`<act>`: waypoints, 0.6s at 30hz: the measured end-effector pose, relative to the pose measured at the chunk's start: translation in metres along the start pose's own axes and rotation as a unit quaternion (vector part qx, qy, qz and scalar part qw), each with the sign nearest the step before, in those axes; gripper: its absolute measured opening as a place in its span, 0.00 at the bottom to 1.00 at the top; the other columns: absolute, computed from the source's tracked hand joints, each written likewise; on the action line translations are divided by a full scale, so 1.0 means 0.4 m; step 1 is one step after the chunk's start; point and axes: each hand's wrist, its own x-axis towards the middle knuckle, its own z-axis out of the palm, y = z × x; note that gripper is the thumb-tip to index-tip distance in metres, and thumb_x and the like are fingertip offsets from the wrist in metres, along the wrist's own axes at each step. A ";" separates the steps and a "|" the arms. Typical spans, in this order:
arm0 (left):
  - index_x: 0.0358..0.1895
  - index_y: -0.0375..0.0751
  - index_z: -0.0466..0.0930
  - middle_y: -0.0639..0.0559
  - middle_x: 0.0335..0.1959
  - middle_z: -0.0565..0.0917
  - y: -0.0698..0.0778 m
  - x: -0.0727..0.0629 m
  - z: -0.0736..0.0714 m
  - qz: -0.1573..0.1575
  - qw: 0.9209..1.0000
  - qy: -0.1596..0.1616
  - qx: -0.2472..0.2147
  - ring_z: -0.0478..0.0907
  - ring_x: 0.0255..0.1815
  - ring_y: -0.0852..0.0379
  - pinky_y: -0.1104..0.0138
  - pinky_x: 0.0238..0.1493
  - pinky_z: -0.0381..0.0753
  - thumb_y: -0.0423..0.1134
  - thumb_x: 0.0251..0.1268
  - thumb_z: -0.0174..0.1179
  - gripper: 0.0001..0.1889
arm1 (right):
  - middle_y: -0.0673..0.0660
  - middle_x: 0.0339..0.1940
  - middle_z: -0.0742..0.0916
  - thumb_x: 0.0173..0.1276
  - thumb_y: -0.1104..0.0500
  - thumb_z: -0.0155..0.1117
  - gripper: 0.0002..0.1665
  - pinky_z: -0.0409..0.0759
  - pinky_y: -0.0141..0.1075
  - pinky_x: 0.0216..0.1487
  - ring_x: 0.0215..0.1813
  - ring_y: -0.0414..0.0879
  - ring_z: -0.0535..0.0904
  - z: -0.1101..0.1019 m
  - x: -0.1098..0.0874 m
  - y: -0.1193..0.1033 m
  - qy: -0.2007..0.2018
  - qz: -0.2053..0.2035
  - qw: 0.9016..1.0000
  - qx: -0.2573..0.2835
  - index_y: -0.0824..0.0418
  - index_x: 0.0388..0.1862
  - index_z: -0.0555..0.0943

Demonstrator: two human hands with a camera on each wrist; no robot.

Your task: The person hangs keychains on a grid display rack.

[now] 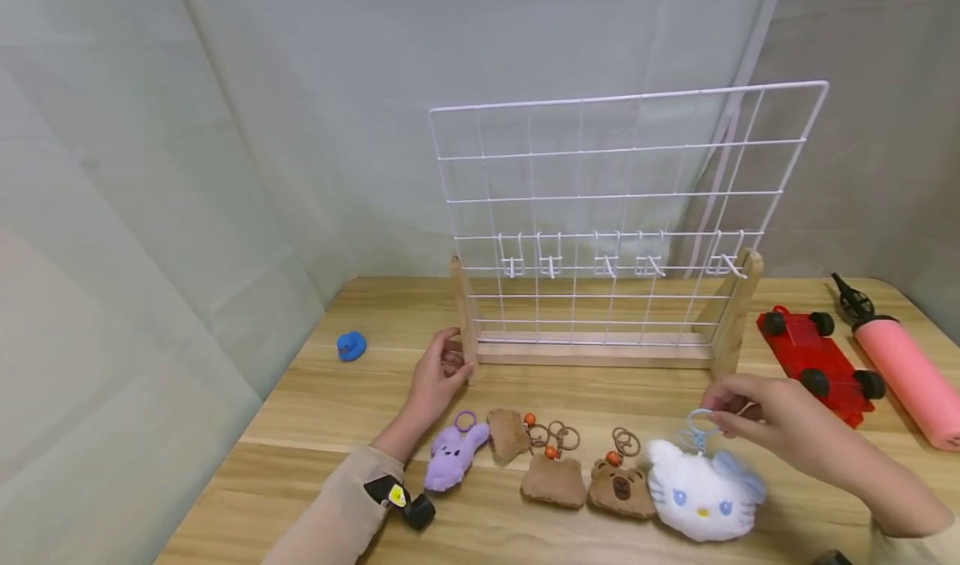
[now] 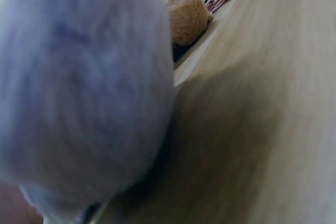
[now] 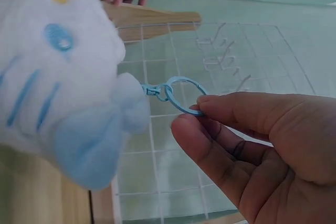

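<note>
white plush (image 1: 705, 497) hangs between hands (image 1: 441, 373) (image 1: 761, 411), below the right.

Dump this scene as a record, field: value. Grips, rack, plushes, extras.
right grip: pinches the light-blue ring of the white cat plush
left grip: at the left wooden side of the rack
rack: white wire grid on a wooden base
hooks: five on the grid, none loaded
plushes on table: one purple plush, three brown plushes
extras left: blue toy duck
extras right: red toy car, pink cylinder
</note>
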 end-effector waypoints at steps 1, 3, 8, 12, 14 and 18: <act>0.62 0.24 0.63 0.28 0.45 0.78 0.000 0.000 0.000 0.000 1.000 0.000 0.000 0.78 0.39 0.44 0.74 0.37 0.82 0.19 0.55 0.60 0.29 | 0.42 0.31 0.84 0.57 0.69 0.69 0.13 0.82 0.25 0.29 0.33 0.27 0.77 -0.005 -0.001 -0.001 0.003 -0.001 1.000 0.001 0.54 0.38 0.80; 0.62 0.24 0.63 0.28 0.45 0.78 -0.001 0.000 0.000 0.004 1.000 0.001 0.001 0.78 0.39 0.43 0.72 0.37 0.83 0.19 0.55 0.60 0.29 | 0.41 0.31 0.84 0.56 0.70 0.69 0.14 0.82 0.25 0.29 0.33 0.27 0.78 -0.013 -0.002 -0.002 0.009 -0.010 1.000 0.003 0.54 0.38 0.80; 0.62 0.24 0.63 0.28 0.45 0.78 -0.005 -0.001 0.000 0.009 1.000 0.001 0.008 0.78 0.39 0.41 0.70 0.37 0.83 0.20 0.56 0.61 0.29 | 0.38 0.31 0.83 0.53 0.73 0.69 0.18 0.81 0.23 0.29 0.32 0.28 0.79 -0.031 0.003 -0.002 0.029 -0.025 0.999 -0.006 0.52 0.36 0.80; 0.62 0.24 0.63 0.28 0.45 0.78 -0.008 0.000 0.001 0.009 1.000 0.000 0.008 0.78 0.39 0.42 0.71 0.37 0.83 0.20 0.56 0.61 0.29 | 0.38 0.29 0.83 0.51 0.73 0.70 0.18 0.80 0.22 0.29 0.32 0.27 0.78 -0.047 0.012 -0.004 0.045 -0.016 0.998 -0.028 0.53 0.35 0.80; 0.62 0.24 0.63 0.28 0.45 0.78 -0.009 0.000 0.001 0.009 1.000 -0.001 0.007 0.78 0.39 0.42 0.71 0.37 0.83 0.20 0.56 0.61 0.29 | 0.38 0.29 0.83 0.51 0.74 0.70 0.18 0.80 0.22 0.29 0.32 0.27 0.77 -0.056 0.018 -0.006 0.052 -0.014 0.998 -0.038 0.54 0.35 0.80; 0.62 0.24 0.63 0.28 0.45 0.78 -0.008 -0.001 0.001 0.012 1.000 0.001 0.009 0.78 0.39 0.41 0.70 0.37 0.83 0.20 0.56 0.61 0.28 | 0.39 0.29 0.83 0.50 0.74 0.71 0.18 0.79 0.21 0.29 0.32 0.25 0.77 -0.070 0.032 -0.009 0.070 -0.014 0.996 -0.059 0.54 0.33 0.80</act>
